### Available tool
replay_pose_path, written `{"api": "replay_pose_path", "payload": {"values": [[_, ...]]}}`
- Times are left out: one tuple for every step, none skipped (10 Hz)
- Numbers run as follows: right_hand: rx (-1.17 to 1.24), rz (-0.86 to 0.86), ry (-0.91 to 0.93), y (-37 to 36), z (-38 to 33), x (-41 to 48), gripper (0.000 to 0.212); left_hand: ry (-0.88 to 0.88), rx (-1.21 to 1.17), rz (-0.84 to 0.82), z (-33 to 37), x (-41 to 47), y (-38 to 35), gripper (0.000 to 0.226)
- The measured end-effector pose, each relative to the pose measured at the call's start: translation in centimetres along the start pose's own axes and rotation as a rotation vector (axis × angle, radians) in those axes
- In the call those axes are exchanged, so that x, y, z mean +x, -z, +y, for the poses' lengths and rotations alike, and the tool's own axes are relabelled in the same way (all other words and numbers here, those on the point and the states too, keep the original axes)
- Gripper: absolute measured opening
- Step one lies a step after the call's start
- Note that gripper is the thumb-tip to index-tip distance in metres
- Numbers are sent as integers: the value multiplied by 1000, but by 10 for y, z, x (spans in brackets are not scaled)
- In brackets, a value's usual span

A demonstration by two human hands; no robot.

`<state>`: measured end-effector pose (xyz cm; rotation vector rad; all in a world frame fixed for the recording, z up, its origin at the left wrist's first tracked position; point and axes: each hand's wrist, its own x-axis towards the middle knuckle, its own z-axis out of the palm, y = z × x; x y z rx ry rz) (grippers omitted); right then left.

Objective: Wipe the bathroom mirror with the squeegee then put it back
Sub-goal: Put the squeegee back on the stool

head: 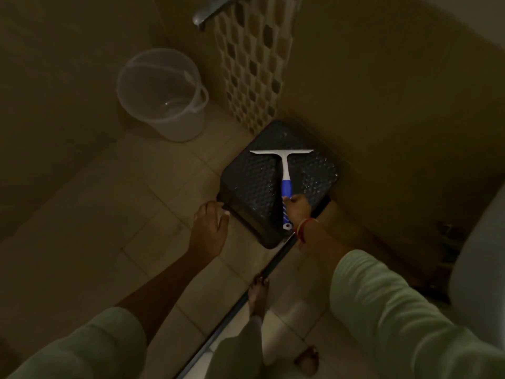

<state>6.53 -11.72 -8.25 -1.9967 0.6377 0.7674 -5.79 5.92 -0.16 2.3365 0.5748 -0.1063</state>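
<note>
A squeegee (284,170) with a white blade and a blue-and-white handle lies on top of a dark textured stool (254,184) in the corner of the shower floor. My right hand (299,210) rests on the lower part of the handle, its fingers curled around it. My left hand (210,228) hovers beside the stool's near left corner, its fingers loosely apart and holding nothing. No mirror is in view.
A translucent plastic bucket (164,94) stands on the tiled floor at the back left. A metal tap (207,12) sticks out from the patterned wall above. A metal floor rail (262,272) runs diagonally past my bare foot (258,294). A white toilet (481,263) sits at the right.
</note>
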Motion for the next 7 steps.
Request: {"api": "replay_pose_path", "payload": {"values": [[-68,14,26,-4,4,4,24,-13,7,-9,1,3,-7,24],[-56,9,31,-2,13,8,21,-27,14,-15,3,6,-16,26],[-2,-51,0,2,15,6,22,-15,11,-38,7,6,-20,29],[46,-90,-28,7,8,-8,24,-8,-10,-39,13,3,-21,30],[249,-92,-25,15,-12,-46,28,8,-37,-28,25,-7,-12,30],[429,-154,-15,33,-26,-99,32,-24,-72,-10,40,-21,-5,31],[492,-196,74,68,-39,-164,29,-95,-112,23,67,-48,9,32]]}}
